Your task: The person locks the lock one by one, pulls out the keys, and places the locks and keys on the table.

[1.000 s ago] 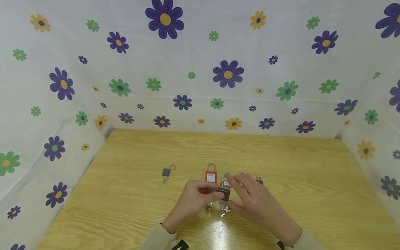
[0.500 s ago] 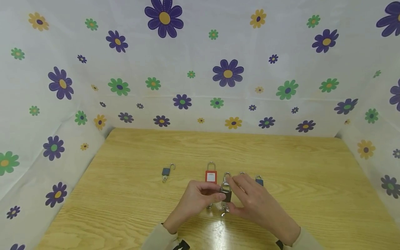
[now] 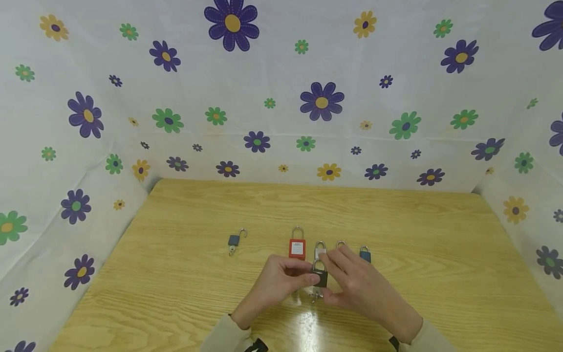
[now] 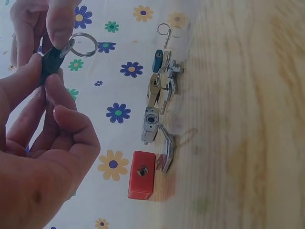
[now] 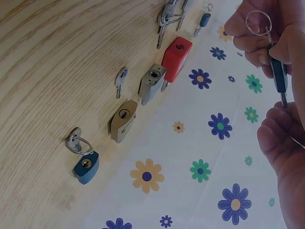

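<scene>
A small black padlock [image 3: 321,279] is held up over the table by both hands, with its shackle pointing away in the head view. My left hand [image 3: 278,283] pinches its body between thumb and fingers. Fingertips of my right hand [image 3: 358,283] are at the shackle, and the right thumb is by the padlock's lower end. From that end sticks a key with a split ring [image 4: 84,45]. In the right wrist view the padlock [image 5: 278,71] lies edge-on between the hands. Whether its shackle is latched, I cannot tell.
Behind the hands stand a red padlock [image 3: 296,248], a silver padlock [image 4: 150,125], a brass padlock [image 5: 123,121] and a blue padlock [image 3: 365,255], with keys [image 5: 121,82] lying near them. Further left lies another blue padlock [image 3: 234,240], its shackle open. A flowered cloth [image 3: 264,88] surrounds the table.
The black padlock has shifted slightly right and tilted, so its shackle looks shorter from above. Both hands keep their hold with little movement. Less of its keys shows below.
</scene>
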`<action>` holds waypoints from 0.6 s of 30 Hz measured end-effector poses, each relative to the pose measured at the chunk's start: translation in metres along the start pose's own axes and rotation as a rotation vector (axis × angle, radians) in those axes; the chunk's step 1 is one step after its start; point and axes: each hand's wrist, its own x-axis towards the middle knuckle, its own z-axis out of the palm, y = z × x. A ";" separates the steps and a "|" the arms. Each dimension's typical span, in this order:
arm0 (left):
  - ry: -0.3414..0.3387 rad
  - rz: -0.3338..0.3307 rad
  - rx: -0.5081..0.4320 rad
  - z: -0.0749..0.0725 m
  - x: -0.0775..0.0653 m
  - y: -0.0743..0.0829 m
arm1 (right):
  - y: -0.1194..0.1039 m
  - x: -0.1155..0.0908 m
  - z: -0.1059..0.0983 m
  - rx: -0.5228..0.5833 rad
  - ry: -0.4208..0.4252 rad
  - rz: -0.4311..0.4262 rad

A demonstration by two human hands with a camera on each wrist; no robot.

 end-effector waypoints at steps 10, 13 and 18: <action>-0.010 -0.006 -0.004 -0.001 0.002 -0.012 | 0.000 -0.001 0.001 0.004 -0.009 -0.010; -0.011 -0.020 -0.006 -0.001 0.002 -0.012 | -0.001 -0.001 0.002 -0.002 -0.012 -0.013; 0.004 -0.030 -0.005 -0.002 0.002 -0.012 | -0.001 0.000 0.002 0.025 0.003 0.011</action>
